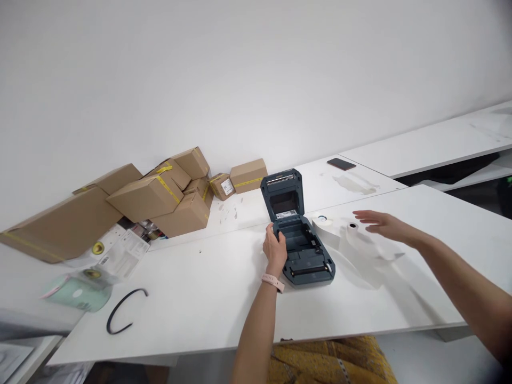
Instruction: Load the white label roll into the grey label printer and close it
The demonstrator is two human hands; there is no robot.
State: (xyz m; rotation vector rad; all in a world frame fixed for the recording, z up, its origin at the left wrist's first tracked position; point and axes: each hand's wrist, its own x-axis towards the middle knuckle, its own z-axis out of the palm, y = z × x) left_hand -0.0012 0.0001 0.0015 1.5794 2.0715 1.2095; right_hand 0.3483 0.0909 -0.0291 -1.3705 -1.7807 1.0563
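Observation:
A dark blue-grey label printer (pixel 304 258) sits on the white table with its lid (pixel 282 193) raised. Its inside faces me, and I see no roll in its bay. My left hand (pixel 275 248) grips the printer's left side, thumb over the inner edge. Fingers stretched out, my right hand (pixel 384 226) hovers just right of a small white paper roll (pixel 352 229) and holds nothing. Between that roll and the printer lies a wider white roll (pixel 322 220). White paper strip (pixel 384 250) trails to the right, partly beneath my right hand.
Several cardboard boxes (pixel 144 197) are stacked at the back left against the wall. Nearer lie a clear bag with papers (pixel 124 250), a mint-green pouch (pixel 80 293) and a black headband-like hoop (pixel 114 314). A phone (pixel 341 164) rests at the back right.

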